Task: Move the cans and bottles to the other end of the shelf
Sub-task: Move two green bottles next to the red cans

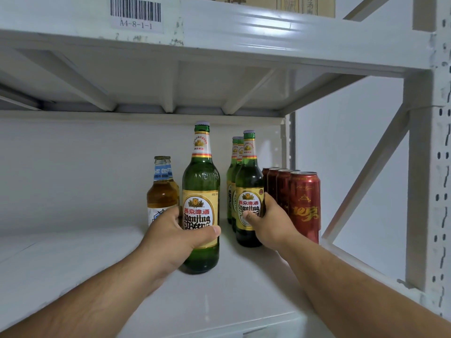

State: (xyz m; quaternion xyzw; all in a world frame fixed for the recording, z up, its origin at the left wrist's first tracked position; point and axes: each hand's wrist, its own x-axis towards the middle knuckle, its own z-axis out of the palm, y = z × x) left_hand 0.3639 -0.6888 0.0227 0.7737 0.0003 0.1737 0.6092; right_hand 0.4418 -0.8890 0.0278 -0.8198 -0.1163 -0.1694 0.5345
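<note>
My left hand (178,235) grips a tall green beer bottle (201,184) that stands nearest to me on the white shelf (73,264). My right hand (268,223) is wrapped round a second green bottle (249,181), upright just to the right. Two more green bottles (234,167) stand in a row behind that one. To the left, behind my left hand, stand two clear bottles of amber beer (162,189) with blue neck labels. A row of several red cans (303,203) lines the shelf's right end.
The upper shelf (219,32) hangs low overhead with a barcode label (136,13) on its front edge. A perforated white upright (436,167) and diagonal brace (366,174) bound the right side. The shelf board stretches away to the left.
</note>
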